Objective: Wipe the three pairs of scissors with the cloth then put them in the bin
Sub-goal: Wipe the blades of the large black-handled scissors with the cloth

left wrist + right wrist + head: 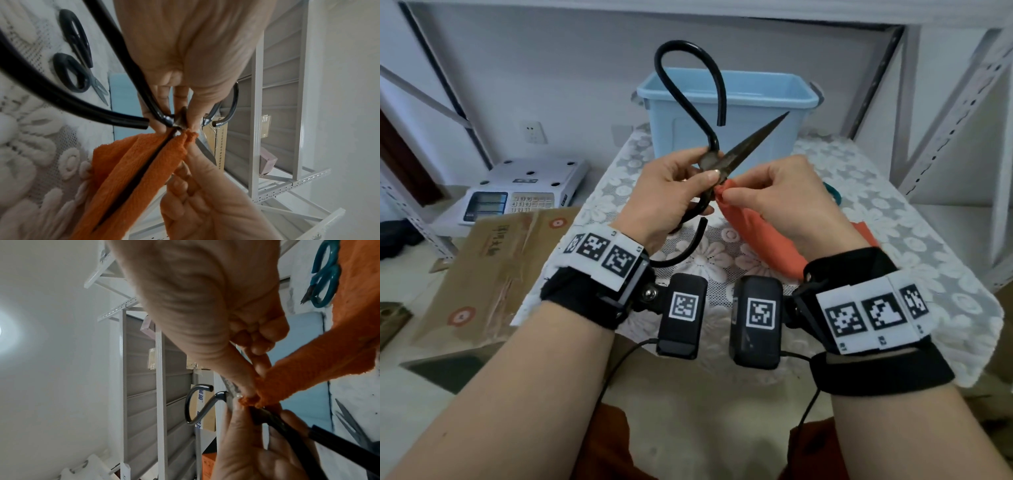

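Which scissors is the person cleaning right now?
Find the blue bin at the table's far end. Right in front of it, the left hand holds up the big scissors. Only this pair has huge looping black handles, dark rusty blades, and the orange cloth pinched on it.

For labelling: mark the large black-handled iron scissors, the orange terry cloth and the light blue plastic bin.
Large black-handled iron scissors (750, 147): head view, dark blade.
Orange terry cloth (131, 164): left wrist view, draped fold.
Light blue plastic bin (787, 99): head view, front rim.

The surface (876, 192) wears a white lace cover; a blue bin (726, 113) stands far, teal scissors (834, 195) right, black-handled scissors (76, 53) flat.
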